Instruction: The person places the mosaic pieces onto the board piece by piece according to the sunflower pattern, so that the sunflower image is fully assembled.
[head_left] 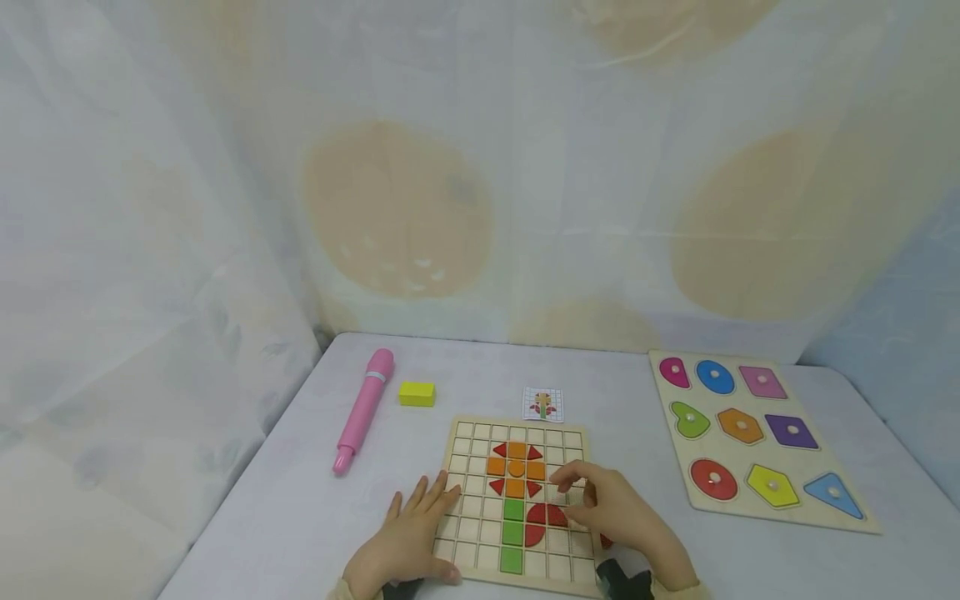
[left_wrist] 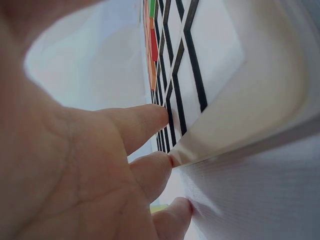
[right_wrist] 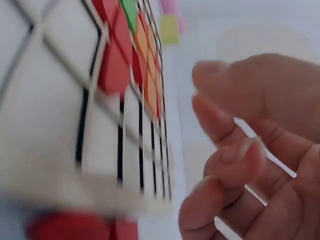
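Far left on the pale bench (head_left: 300, 500): a pink plastic pen-shaped toy (head_left: 364, 410), with a small yellow rectangular block (head_left: 416, 393) just right of it. Near centre: a square wooden grid board (head_left: 480, 521) bearing orange, red and green tiles laid as a flower. Left hand (head_left: 405, 537) flat on the board's left edge, fingers (left_wrist: 150, 120) straight and spread, gripping nothing. Beyond the board's far edge, a small white pattern card (head_left: 542, 403). Right hand (head_left: 611, 508) over the board's right part beside the red quarter-round tiles (head_left: 543, 517), fingers (right_wrist: 220, 125) loosely curled; whether anything is pinched, cannot tell. Far right: a wooden shape puzzle board with coloured knobbed pieces (head_left: 757, 437).
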